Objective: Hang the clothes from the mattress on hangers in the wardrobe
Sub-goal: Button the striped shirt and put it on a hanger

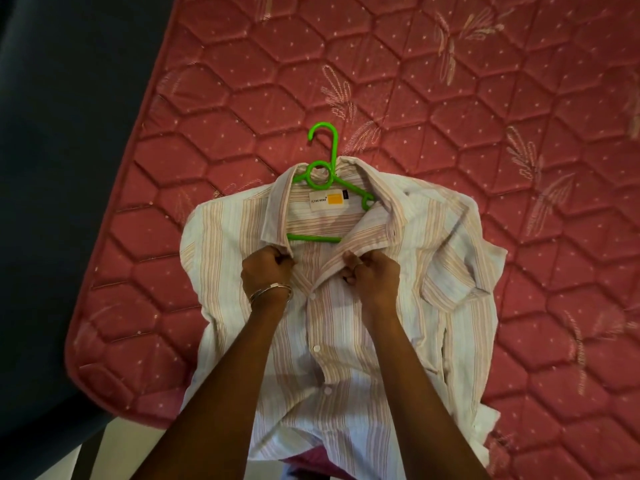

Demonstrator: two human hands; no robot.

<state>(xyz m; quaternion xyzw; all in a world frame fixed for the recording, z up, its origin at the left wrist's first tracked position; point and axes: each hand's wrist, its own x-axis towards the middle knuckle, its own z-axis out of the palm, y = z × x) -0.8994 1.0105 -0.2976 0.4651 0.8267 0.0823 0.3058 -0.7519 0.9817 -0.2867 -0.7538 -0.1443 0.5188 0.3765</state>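
Both forearms cross the shirt point(349, 306) lying face up on the mattress point(485, 116). The left hand point(266, 275) and right hand point(372, 277) each pinch a collar edge. The hanger point(320, 174) sits inside the collar, hook pointing away, the shirt lengthwise toward the person.

My shirt point(346, 306) is crinkled striped cloth, the hanger point(320, 174) glossy green plastic, the mattress point(450, 98) sheeny quilted fabric.

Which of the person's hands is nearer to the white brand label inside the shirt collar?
Left. The left hand grips the collar edge just below and left of the label; the right hand pinches the placket lower and further right of it.
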